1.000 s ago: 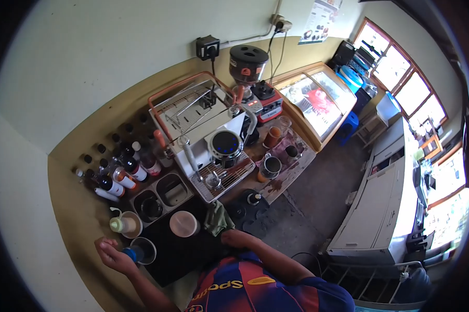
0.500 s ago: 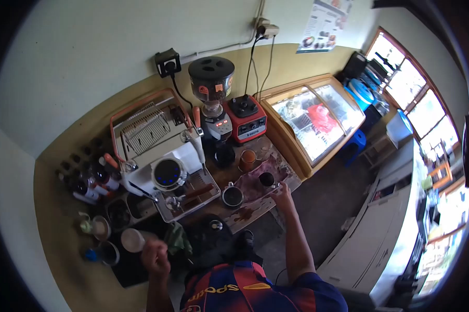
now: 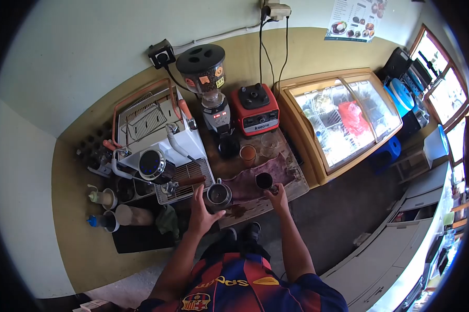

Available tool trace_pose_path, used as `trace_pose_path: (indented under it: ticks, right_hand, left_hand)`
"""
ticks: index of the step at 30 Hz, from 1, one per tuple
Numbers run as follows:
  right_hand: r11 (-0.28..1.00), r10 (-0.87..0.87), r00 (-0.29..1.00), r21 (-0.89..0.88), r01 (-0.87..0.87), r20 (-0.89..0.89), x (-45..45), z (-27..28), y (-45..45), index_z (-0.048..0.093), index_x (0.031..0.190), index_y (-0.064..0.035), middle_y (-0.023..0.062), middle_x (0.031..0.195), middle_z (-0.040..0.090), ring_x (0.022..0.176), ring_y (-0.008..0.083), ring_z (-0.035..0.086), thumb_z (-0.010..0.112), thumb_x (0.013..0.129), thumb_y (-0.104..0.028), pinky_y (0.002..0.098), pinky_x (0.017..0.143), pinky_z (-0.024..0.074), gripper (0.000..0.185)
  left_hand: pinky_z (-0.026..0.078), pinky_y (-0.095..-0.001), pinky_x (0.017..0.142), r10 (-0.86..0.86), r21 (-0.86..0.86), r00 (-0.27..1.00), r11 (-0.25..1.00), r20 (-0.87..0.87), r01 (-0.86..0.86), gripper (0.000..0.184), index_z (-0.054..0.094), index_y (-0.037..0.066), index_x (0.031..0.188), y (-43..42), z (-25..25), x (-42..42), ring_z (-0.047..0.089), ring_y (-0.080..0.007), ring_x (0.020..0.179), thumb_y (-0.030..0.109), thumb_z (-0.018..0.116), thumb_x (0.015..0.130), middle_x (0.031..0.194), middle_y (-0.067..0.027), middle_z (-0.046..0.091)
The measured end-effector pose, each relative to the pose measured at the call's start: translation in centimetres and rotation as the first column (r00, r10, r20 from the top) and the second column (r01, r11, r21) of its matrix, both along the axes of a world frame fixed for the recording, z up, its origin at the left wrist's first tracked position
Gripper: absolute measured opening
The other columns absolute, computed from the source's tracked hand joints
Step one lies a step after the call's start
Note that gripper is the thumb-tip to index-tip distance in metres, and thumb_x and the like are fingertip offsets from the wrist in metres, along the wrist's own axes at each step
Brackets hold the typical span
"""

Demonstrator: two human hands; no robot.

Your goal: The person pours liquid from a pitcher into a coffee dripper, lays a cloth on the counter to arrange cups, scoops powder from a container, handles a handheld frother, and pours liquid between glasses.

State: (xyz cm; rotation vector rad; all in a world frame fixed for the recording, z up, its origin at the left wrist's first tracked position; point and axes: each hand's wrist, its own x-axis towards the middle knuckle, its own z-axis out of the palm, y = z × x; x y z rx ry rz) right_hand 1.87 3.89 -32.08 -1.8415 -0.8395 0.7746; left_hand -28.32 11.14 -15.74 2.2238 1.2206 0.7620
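Observation:
My right hand (image 3: 278,198) is closed on the handle side of a small dark pitcher (image 3: 264,180), which stands over the purple cloth (image 3: 239,186). My left hand (image 3: 202,214) has thumb and fingers spread around the near left side of a steel pitcher (image 3: 219,194); whether it touches the metal is hard to see. Left of that pitcher, a portafilter with a wooden handle (image 3: 192,180) sits at the espresso machine (image 3: 156,122). Behind the cloth is a glass of orange-brown liquid (image 3: 248,154), with a clear glass (image 3: 269,143) beside it.
A coffee grinder (image 3: 213,112) and a red blender base (image 3: 255,113) stand at the back against the wall. To the right is a wood-framed glass display case (image 3: 343,122). A beige container (image 3: 133,215) and a green cloth (image 3: 167,221) lie at the left.
My left hand has moved right, from beside the beige container to the steel pitcher, and its fingers have spread. My right hand stays at the dark pitcher. The camera view has shifted.

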Motion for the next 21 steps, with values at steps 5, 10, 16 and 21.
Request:
trace_pose_path:
  ticks: [5,10,16,21]
  right_hand:
    - [0.998,-0.002,0.999,0.056,0.004,-0.034,0.1,-0.8,0.0,0.060,0.102,-0.0033,0.0042,0.079,0.059,0.075,0.0138,0.056,0.076,0.084,-0.019,0.0308,0.068,0.0477,0.029]
    - [0.975,-0.216,0.960,0.094,0.202,0.175,-1.3,1.6,-0.5,0.056,0.118,-0.0040,0.0121,0.104,0.060,0.081,0.0184,0.059,0.073,0.084,-0.009,0.0314,0.072,0.0503,0.039]
    - [0.954,0.228,0.949,0.147,-0.263,0.217,-8.6,12.4,1.4,0.044,0.139,-0.0032,0.0217,0.136,0.047,0.123,0.0376,0.052,0.085,0.075,-0.021,0.0432,0.103,0.0452,0.078]
    - [0.829,0.462,0.789,0.119,-0.547,0.406,-13.6,16.9,5.5,0.034,0.150,-0.0069,0.0244,0.148,0.038,0.140,0.0428,0.037,0.087,0.071,-0.031,0.0477,0.116,0.0347,0.098]
  left_hand:
    - [0.033,-0.0498,0.115,-0.084,-0.160,0.995,0.984,-0.056,0.075,0.116,0.018,-0.002,0.153,3.1,-2.5,0.7,0.039,-0.0438,0.137,0.029,0.090,0.068,0.146,-0.0277,0.038]
    - [0.034,-0.0488,0.115,-0.082,-0.178,0.992,0.979,0.099,0.099,0.117,0.016,-0.003,0.154,2.7,-5.1,0.5,0.039,-0.0429,0.137,0.023,0.091,0.068,0.145,-0.0284,0.038]
    - [0.035,-0.0454,0.115,0.064,-0.258,0.895,0.964,0.441,0.058,0.116,0.012,-0.002,0.151,0.6,-10.9,-0.1,0.041,-0.0364,0.138,0.013,0.090,0.066,0.146,-0.0249,0.036]
    - [0.036,-0.0431,0.115,0.040,-0.265,0.911,0.961,0.410,0.077,0.113,0.013,-0.001,0.148,0.6,-11.5,0.9,0.044,-0.0338,0.136,0.001,0.088,0.064,0.143,-0.0241,0.039]
